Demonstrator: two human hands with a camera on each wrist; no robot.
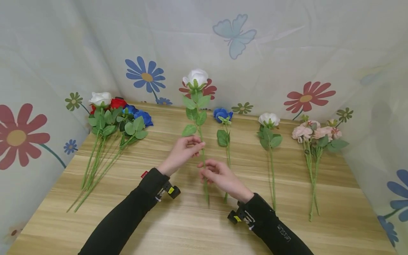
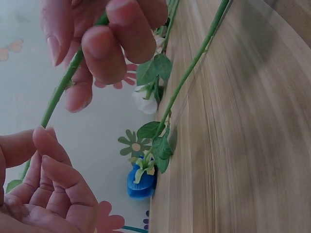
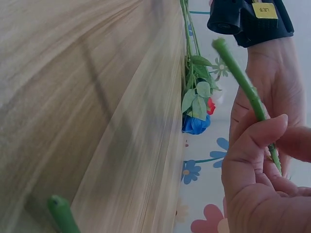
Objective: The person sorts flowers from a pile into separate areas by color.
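A white rose (image 1: 197,78) with a long leafy green stem stands nearly upright over the table, its bloom at the top. My left hand (image 1: 186,150) pinches the stem just below the lowest leaves. Lower down, my right hand (image 1: 220,175) has its fingers curled round the same stem, whose cut end (image 3: 221,46) sticks out past them in the right wrist view. Just to the right, a single blue rose (image 1: 222,115) lies on the wooden table (image 1: 197,230), its stem passing behind my right hand in the head view.
At the left lies a bunch of white, red and blue roses (image 1: 143,118). Another white rose (image 1: 269,119) lies right of the blue one, and pink flowers (image 1: 302,132) lie at the far right. A printed cloth backdrop (image 1: 271,78) rises behind the table.
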